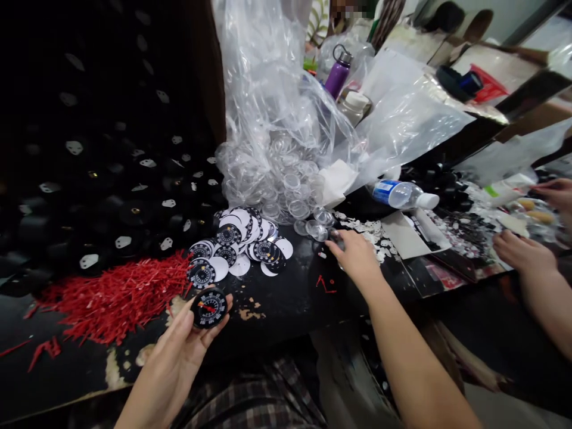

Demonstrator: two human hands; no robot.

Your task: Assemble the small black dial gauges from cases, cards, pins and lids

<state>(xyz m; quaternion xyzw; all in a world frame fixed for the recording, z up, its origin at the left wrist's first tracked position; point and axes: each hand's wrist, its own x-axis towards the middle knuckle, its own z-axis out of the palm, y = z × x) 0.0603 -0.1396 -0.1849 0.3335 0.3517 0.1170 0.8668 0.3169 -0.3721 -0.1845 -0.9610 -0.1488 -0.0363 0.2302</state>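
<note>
A round black dial gauge (210, 308) with white markings and a red pointer rests in my left hand (185, 339), fingers wrapped under it and the face turned up. My right hand (357, 256) reaches over the bench, its thumb and fingers closed on what looks like a clear round cover (338, 240), mostly hidden by the fingers. Just beyond lies a heap of clear round covers (297, 193) spilling from a plastic bag (268, 65). Printed dial discs (241, 238), some black side up and some white, lie between my hands. Left of them is a pile of red pointers (120, 298).
Black gauge housings (134, 208) fill a dark box at left. A water bottle (404, 195) lies beyond my right hand, near small white parts (379, 241) and an open white box (415, 232). A purple flask (338, 74) stands behind. Another person's hands (527, 256) are at right.
</note>
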